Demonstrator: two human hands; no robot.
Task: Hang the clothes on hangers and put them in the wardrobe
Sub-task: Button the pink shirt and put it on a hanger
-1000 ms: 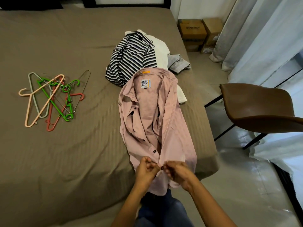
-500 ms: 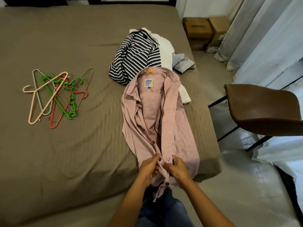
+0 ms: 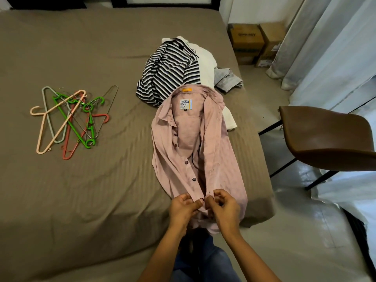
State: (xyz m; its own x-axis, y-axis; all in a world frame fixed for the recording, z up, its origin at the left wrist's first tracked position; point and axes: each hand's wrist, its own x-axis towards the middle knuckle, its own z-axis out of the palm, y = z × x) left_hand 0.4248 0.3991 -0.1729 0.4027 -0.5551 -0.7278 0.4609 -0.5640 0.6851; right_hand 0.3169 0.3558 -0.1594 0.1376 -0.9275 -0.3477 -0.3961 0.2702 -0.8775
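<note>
- My left hand [image 3: 184, 208] and right hand [image 3: 222, 210] sit side by side, fingers [image 3: 195, 203] curled, each pinching a front edge of the shirt [image 3: 219, 159] low down.
- The shirt lies open-fronted near the right side of the bed [image 3: 81, 200], its long axis running away from me, collar far, hem over the near edge.
- Beyond the collar I see a striped top [image 3: 168, 72] over a white garment [image 3: 205, 58], touching it.
- Hangers [image 3: 69, 121] are tangled well to the left.
- A chair [image 3: 325, 135] stands right of the bed.
</note>
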